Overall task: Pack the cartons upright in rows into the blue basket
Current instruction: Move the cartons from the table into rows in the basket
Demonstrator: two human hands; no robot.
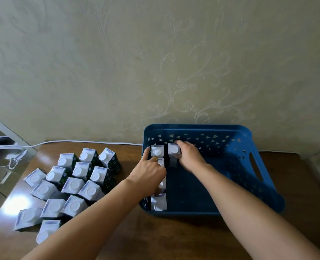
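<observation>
Hands set cartons [174, 153] upright in a blue basket [249, 177] on a wooden surface [174, 235].
Right hand [190, 157] fingers clamp the fifth carton; left hand [149, 170] fingers rest spread on the row. Fifteen cartons wait outside; label print is unreadable.

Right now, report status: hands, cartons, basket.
Right hand gripping second-row carton at basket's far left. Left hand resting on first-row cartons. Blue basket mostly unfilled. Loose cartons wait on table; nothing blocking.
</observation>
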